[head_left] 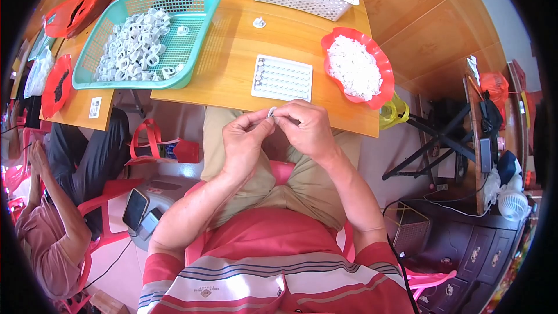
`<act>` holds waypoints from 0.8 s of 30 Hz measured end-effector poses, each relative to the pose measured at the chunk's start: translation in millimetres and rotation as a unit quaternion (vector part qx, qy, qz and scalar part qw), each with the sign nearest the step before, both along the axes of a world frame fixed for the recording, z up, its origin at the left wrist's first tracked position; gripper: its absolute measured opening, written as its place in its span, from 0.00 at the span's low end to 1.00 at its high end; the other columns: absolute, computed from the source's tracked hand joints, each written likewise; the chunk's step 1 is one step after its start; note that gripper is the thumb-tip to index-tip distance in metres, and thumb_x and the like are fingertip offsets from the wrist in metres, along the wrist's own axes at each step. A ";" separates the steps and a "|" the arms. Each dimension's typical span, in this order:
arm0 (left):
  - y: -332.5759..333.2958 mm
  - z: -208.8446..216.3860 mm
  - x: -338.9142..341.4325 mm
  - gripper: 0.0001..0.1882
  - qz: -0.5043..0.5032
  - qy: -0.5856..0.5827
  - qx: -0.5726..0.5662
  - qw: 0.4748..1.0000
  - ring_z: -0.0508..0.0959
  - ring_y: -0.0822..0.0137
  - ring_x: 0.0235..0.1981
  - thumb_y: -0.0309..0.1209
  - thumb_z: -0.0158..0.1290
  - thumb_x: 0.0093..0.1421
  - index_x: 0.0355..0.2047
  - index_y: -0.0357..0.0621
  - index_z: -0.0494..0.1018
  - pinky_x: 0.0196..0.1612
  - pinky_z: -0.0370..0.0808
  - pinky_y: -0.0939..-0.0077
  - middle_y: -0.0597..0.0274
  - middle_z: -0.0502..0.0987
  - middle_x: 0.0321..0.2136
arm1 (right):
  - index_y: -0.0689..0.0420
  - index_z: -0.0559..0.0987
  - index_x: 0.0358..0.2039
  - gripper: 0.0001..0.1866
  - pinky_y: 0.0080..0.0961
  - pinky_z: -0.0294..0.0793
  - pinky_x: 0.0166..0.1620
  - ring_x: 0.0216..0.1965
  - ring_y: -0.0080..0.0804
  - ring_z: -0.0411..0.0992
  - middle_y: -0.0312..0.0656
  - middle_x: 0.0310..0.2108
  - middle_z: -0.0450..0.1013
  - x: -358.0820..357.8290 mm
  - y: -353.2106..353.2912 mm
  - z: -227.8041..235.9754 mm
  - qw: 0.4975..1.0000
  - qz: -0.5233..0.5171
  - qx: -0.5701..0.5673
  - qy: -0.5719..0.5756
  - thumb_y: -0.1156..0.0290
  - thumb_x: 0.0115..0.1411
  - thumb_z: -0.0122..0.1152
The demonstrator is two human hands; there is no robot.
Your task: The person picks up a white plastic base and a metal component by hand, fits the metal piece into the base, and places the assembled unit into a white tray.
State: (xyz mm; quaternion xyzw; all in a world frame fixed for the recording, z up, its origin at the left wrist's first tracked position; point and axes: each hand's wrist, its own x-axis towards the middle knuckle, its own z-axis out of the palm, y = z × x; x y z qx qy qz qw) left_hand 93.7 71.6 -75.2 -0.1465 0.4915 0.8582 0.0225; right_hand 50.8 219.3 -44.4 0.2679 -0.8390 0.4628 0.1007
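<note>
My left hand [246, 134] and my right hand [306, 126] meet just off the table's near edge, fingertips pinched together. Between them is a small grey-white plastic clip [271, 112], mostly covered by the fingers. Beyond the hands lies a white tray [283, 97] with rows of small round spots, several dark pieces along its left side. To its right a red scalloped dish [386, 84] holds a heap of small white pieces [353, 67]. At the left, a turquoise basket [200, 35] contains many grey-white plastic clips [131, 46].
A white perforated basket [296, 1] of similar parts stands at the far side of the wooden table [232, 52]. One loose part [259, 22] lies before it. At the left are a red dish [56, 87] of dark bits and a seated person [55, 232]. A small fan [512, 204] is at right.
</note>
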 end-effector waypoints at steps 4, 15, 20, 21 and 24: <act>0.8 -2.3 0.3 0.10 -0.009 0.013 -0.036 0.999 0.79 0.74 0.33 0.20 0.56 0.60 0.42 0.31 0.76 0.39 0.78 0.82 0.58 0.80 0.34 | 0.63 0.81 0.29 0.05 0.26 0.73 0.29 0.26 0.32 0.76 0.45 0.25 0.77 0.2 0.9 5.4 1.000 0.001 0.011 -0.028 0.83 0.49 0.64; 1.4 -2.1 1.3 0.11 -0.026 0.024 -0.050 0.998 0.79 0.74 0.32 0.20 0.57 0.59 0.43 0.31 0.76 0.39 0.78 0.82 0.57 0.81 0.33 | 0.62 0.79 0.28 0.05 0.30 0.75 0.31 0.27 0.40 0.77 0.46 0.25 0.77 -6.0 7.8 3.1 0.994 0.065 0.055 0.066 0.83 0.49 0.64; 1.1 -3.3 1.5 0.11 -0.034 0.029 -0.070 0.997 0.79 0.74 0.32 0.21 0.57 0.59 0.43 0.31 0.76 0.39 0.77 0.82 0.57 0.81 0.33 | 0.62 0.78 0.29 0.06 0.30 0.75 0.31 0.27 0.39 0.76 0.46 0.26 0.77 -5.9 11.0 1.1 0.998 0.049 0.036 -0.018 0.83 0.49 0.64; 1.0 -2.9 1.4 0.11 -0.035 0.031 -0.072 0.996 0.79 0.74 0.32 0.21 0.57 0.59 0.43 0.31 0.77 0.38 0.77 0.82 0.58 0.81 0.33 | 0.62 0.78 0.29 0.06 0.30 0.75 0.31 0.26 0.38 0.76 0.46 0.26 0.76 -5.1 11.0 1.1 0.998 0.042 0.027 -0.048 0.83 0.49 0.64; 0.8 -3.1 0.9 0.11 -0.034 0.032 -0.074 0.996 0.79 0.74 0.32 0.21 0.57 0.59 0.42 0.31 0.76 0.38 0.77 0.82 0.58 0.81 0.33 | 0.62 0.77 0.28 0.06 0.31 0.75 0.31 0.27 0.40 0.76 0.46 0.26 0.76 -3.8 9.4 2.1 0.998 0.036 0.041 -0.018 0.83 0.49 0.64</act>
